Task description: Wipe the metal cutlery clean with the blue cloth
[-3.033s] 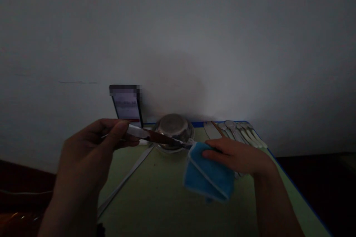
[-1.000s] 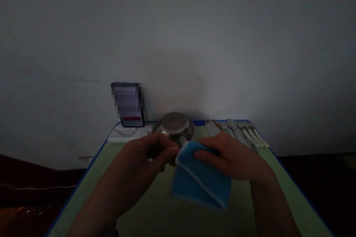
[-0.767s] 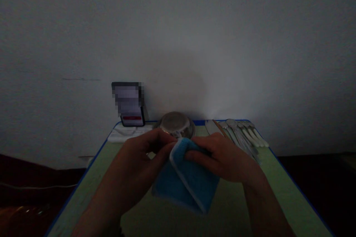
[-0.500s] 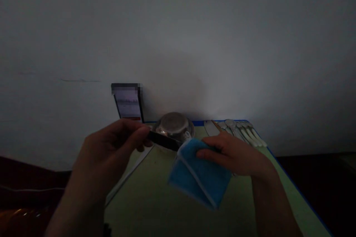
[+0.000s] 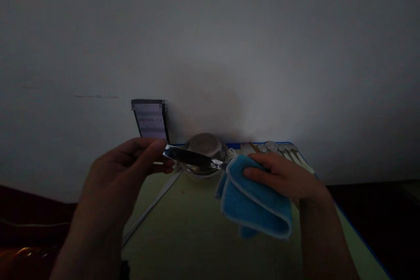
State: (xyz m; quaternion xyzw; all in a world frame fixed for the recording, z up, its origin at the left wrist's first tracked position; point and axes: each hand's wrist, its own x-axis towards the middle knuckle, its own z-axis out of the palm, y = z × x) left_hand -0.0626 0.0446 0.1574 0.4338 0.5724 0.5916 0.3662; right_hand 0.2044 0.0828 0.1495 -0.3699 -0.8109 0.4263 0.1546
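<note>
My left hand (image 5: 131,170) pinches one end of a shiny metal table knife (image 5: 190,156) between thumb and fingers. The blade slants slightly down to the right, its other end running into a folded blue cloth (image 5: 254,201) with pale edging. My right hand (image 5: 278,175) is closed on that cloth, thumb on the near side. Whatever the cloth covers of the knife is hidden. Behind the blade, an upturned metal bowl (image 5: 206,143) stands close to the wall.
Several spoons and forks (image 5: 288,153) lie in a row at the table's back right. A phone (image 5: 151,120) leans upright against the wall (image 5: 210,52) at the back left. A pale strap (image 5: 152,208) runs along the left side of the green tabletop (image 5: 183,236).
My right hand and the cloth have moved right, and more blade now shows. The blade has turned from dark to shiny. My left hand has shifted slightly left.
</note>
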